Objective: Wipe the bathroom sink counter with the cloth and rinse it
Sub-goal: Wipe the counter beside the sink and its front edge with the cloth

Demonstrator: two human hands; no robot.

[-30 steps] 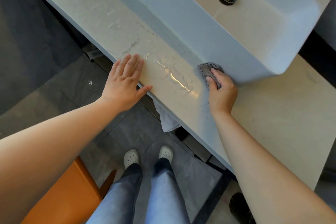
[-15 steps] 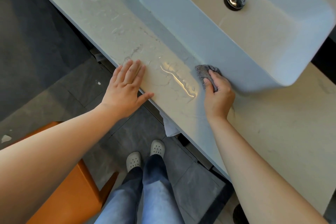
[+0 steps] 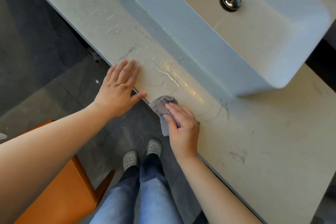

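Observation:
A pale marble counter (image 3: 263, 142) carries a white rectangular basin (image 3: 209, 45) with a chrome drain (image 3: 230, 2). A bunched grey cloth (image 3: 161, 104) lies at the counter's front edge, in front of the basin. My right hand (image 3: 183, 127) grips the cloth and presses it on the counter; part of the cloth is hidden under the palm. My left hand (image 3: 120, 89) lies flat with straight fingers on the counter's front edge, a little left of the cloth. A shiny wet streak (image 3: 169, 76) runs across the counter between my left hand and the basin.
Dark grey floor tiles (image 3: 45, 71) lie below the counter. An orange stool (image 3: 60, 196) stands at the lower left. My legs in blue jeans and light clogs (image 3: 141, 152) stand close to the counter. A white cloth (image 3: 164, 131) hangs under the counter edge.
My right hand has dragged the grey cloth from the base of the basin back to the counter's front edge. My left hand stays flat in the same spot.

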